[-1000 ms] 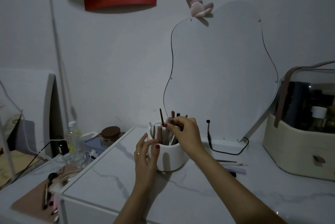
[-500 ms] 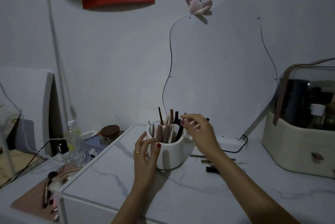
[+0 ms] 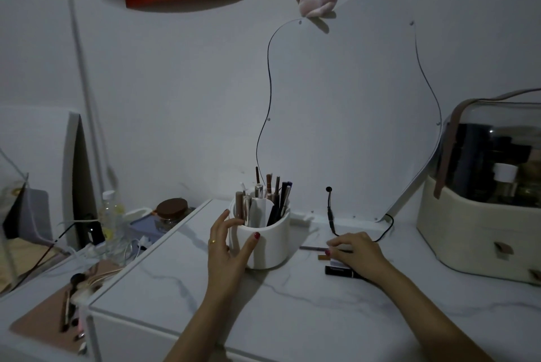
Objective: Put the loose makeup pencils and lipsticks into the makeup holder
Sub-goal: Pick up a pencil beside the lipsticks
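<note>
Both forearms enter from the bottom edge bare, with no sleeve, watch or bracelet on either wrist. The left hand (image 3: pixel 227 256) wears a thin gold-coloured ring on one finger, and its thumbnail is painted dark red. The right hand (image 3: pixel 355 251) shows the same dark red polish on the one nail facing the camera; its other nails are turned away and cannot be made out in the dim light
</note>
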